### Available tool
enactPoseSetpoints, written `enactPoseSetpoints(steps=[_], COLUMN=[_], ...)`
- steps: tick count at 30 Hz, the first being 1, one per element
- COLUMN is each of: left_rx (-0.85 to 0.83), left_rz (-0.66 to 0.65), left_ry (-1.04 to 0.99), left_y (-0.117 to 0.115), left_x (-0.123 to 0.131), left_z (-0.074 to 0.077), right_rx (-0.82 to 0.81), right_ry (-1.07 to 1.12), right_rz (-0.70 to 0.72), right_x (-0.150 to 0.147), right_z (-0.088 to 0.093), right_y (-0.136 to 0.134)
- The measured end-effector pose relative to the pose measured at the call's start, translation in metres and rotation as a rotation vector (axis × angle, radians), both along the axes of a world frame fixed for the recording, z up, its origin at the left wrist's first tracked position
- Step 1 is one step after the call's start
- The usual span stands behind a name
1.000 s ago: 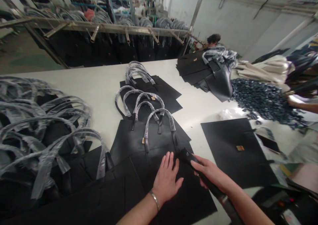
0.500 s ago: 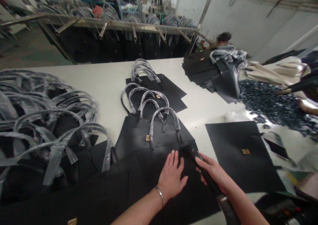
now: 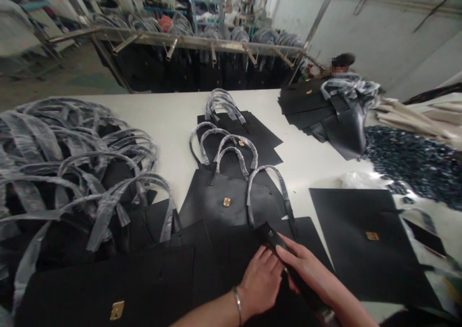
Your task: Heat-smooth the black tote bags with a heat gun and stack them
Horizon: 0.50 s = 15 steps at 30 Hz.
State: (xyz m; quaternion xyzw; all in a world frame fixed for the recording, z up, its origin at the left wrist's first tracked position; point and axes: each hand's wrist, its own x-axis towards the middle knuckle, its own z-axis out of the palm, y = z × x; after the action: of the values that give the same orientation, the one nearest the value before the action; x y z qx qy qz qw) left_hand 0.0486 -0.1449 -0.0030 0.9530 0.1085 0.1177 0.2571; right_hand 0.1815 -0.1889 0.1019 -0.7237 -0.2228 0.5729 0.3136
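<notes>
Inside the right hand [image 3: 310, 269], stiff black leather strap [image 3: 269, 235]

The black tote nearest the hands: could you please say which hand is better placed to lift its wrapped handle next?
Left, I think: the left hand is free, resting on a black bag panel, while the right hand grips a black tool.
</notes>
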Motion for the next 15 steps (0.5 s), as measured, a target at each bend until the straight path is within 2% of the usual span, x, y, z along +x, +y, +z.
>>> enactPoseSetpoints(steps=[3,5,15], left_rx=[0.078,0.111,0.085], left_rz=[0.055,0.023,0.022], left_ry=[0.065,0.092,0.054], left_y=[0.010,0.013,0.009], left_x=[-0.037,-0.047,-0.044], left_z=[0.006,0.009,-0.001], right_rx=[-0.011,-0.004,-0.014], right_ry=[0.048,0.041,0.061], right_rz=[0.060,0.083,0.093], right_x=[-0.006,-0.008,-0.009], right_z=[-0.008,-0.012,-0.017], right_y=[0.012,0.019,0.013])
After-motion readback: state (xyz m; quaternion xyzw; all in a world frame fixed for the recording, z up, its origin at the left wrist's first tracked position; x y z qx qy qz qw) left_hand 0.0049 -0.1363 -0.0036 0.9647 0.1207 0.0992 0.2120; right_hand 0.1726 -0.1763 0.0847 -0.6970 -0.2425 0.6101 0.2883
